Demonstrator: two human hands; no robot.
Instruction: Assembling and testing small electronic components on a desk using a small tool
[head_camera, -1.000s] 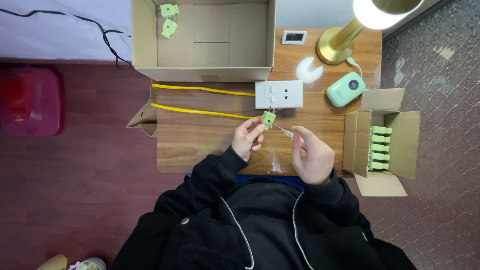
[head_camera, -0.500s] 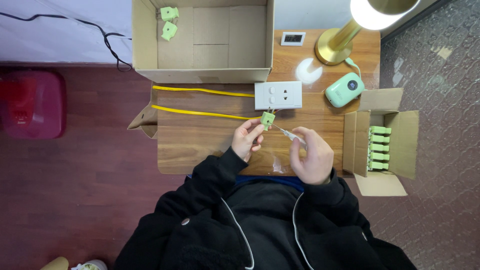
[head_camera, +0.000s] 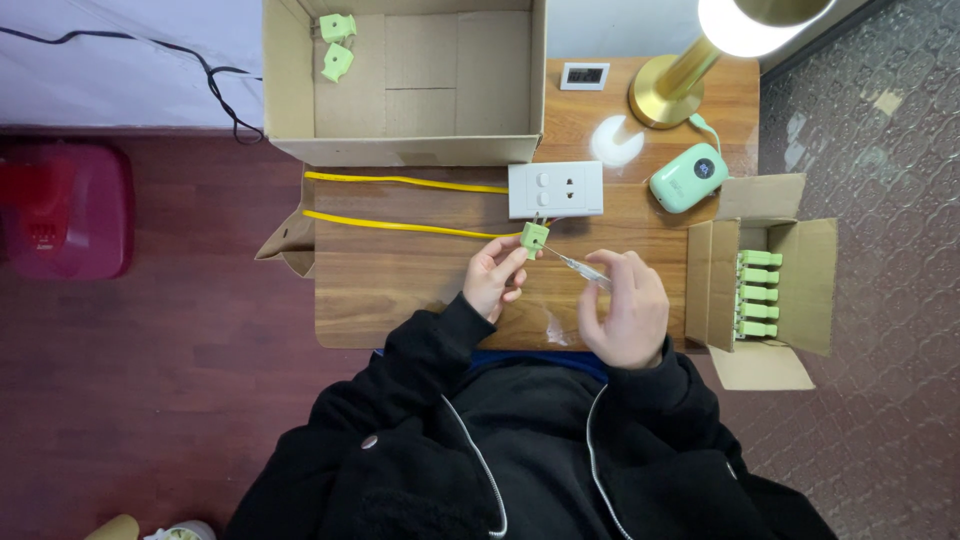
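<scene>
Hands: left hand (head_camera: 493, 278) pinching small green connector (head_camera: 534, 237) between thumb and fingertips; right hand (head_camera: 625, 308) curled around thin screwdriver (head_camera: 578, 266), fingers closed on the handle.
Change: barely any against the frames of a second and half a second back; same pinch, same grip, tool tip a touch closer in at the connector.
Meaning: judged as fine seating or tightening work under way, no swap of parts.
Connector place: held just above wooden table (head_camera: 400, 290), right below white socket panel (head_camera: 555, 189), near the end of yellow cable (head_camera: 400, 225).
Tool line: slanting from right hand up-left toward the connector; contact at the tip too small to confirm.
Behind: large open cardboard box (head_camera: 400, 150) with two green pieces (head_camera: 336, 45) in its far left corner.
Right side: small cardboard box (head_camera: 800, 290) holding a row of green connectors (head_camera: 757, 293), well apart from both hands.
Also on table: mint-green device (head_camera: 689, 177), brass lamp base (head_camera: 668, 95), small grey display (head_camera: 585, 76).
</scene>
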